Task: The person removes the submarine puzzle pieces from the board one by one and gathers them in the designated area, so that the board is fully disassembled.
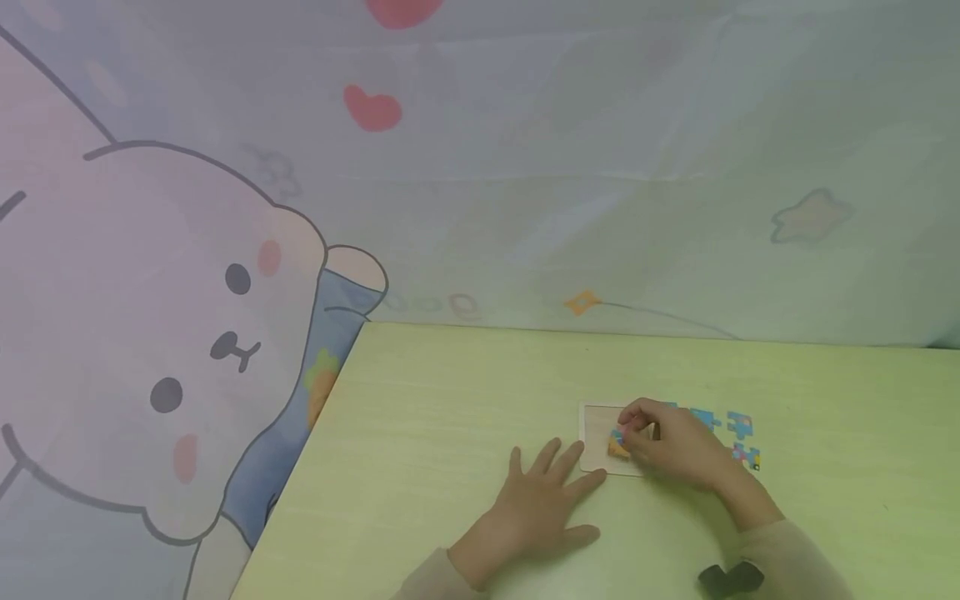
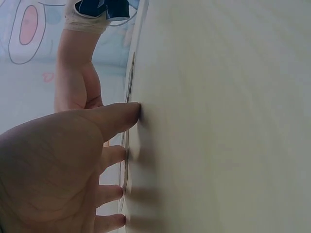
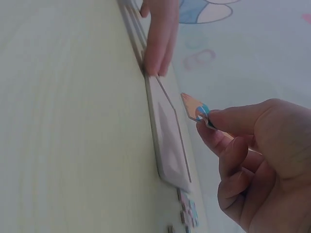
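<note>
Between thumb and index finger my right hand (image 1: 678, 442) pinches a puzzle piece (image 1: 618, 445), orange with some blue, held just above a shallow puzzle tray (image 1: 596, 425). In the right wrist view the same puzzle piece (image 3: 195, 108) sticks out from the fingertips, over the pale tray (image 3: 167, 131). My left hand (image 1: 536, 508) lies with spread fingers at the tray's near left corner, fingertips on its edge. From the left wrist view, the left hand's thumb (image 2: 121, 116) and fingertips press down along the table and tray edge.
Several blue and multicoloured puzzle pieces (image 1: 738, 425) lie on the table right of the tray, partly behind the right hand. The light yellow-green table (image 1: 420, 417) ends at a printed curtain (image 1: 525, 167). Near the right sleeve is a dark object (image 1: 731, 578).
</note>
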Available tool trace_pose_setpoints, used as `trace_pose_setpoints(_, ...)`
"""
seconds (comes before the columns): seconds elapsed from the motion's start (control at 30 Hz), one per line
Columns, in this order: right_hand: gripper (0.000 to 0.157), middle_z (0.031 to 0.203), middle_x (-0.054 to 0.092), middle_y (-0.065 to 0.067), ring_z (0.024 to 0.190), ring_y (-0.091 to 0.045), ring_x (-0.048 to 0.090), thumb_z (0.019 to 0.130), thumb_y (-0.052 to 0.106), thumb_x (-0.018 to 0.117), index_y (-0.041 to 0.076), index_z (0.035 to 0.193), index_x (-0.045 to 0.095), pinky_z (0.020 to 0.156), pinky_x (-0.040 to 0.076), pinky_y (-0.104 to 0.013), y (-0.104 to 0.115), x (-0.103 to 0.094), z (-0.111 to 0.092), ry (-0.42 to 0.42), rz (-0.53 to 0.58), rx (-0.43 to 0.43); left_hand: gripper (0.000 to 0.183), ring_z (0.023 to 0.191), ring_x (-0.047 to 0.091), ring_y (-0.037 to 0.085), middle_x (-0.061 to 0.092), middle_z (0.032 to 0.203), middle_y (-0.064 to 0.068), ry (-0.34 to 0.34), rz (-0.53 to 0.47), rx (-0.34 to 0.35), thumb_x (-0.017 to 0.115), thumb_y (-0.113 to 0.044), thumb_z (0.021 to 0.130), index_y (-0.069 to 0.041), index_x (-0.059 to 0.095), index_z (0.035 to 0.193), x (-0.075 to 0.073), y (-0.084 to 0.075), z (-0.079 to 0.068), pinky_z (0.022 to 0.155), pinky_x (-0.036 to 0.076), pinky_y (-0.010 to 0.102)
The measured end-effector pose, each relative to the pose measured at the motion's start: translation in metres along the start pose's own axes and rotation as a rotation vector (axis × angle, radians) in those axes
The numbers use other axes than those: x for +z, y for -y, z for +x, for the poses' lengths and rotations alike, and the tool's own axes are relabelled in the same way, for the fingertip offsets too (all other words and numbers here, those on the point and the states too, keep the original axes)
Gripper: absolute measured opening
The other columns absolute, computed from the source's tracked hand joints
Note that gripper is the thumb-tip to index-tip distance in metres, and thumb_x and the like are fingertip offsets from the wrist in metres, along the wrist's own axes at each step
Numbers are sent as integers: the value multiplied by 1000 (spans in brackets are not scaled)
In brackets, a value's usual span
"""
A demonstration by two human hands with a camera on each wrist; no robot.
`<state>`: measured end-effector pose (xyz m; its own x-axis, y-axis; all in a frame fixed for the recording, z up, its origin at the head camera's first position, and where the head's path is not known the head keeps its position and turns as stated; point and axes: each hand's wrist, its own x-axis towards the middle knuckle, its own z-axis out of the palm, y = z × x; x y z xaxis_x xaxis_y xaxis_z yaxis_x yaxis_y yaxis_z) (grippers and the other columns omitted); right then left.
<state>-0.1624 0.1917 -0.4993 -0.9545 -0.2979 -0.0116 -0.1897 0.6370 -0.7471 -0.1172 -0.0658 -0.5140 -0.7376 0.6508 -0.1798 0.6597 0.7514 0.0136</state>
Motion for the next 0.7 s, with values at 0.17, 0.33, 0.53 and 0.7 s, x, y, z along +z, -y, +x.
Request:
trace_pose_setpoints(0.17, 15, 100, 69, 0, 63, -17, 54, 101, 26, 71, 17, 113, 69, 54, 48, -31, -8, -14, -12, -9, 38, 1, 69, 156, 20, 31, 17, 173, -2, -14, 3, -9, 42, -72, 100, -46, 29, 163, 1, 0, -1, 108, 33, 73)
trace_pose_setpoints(0.33, 16, 100, 68, -1, 62, -15, 52, 102, 28, 70, 16, 112, 69, 52, 48, -30, -21, -22, -24, -19, 57, -4, 69, 157, 20, 30, 17, 173, -3, -7, 1, -28, 43, -72, 100, -46, 28, 163, 1, 0, -3, 109, 32, 73)
trace_pose_setpoints(0.53, 12, 97, 68, 3, 68, -11, 55, 103, 24, 68, 15, 110, 69, 61, 49, -27, -34, -28, -33, -18, 1, -56, 70, 156, 20, 31, 18, 173, -2, -8, -18, -31, 47, -69, 100, -44, 29, 163, -1, 2, -5, 109, 31, 74)
trace_pose_setpoints(0.7, 8, 90, 67, 7, 68, -8, 56, 101, 16, 69, 14, 109, 70, 62, 49, -26, -42, -28, -37, 6, -12, -91, 70, 156, 20, 32, 18, 173, -1, -7, -32, -27, 47, -68, 100, -43, 29, 163, -2, 4, -6, 109, 31, 74)
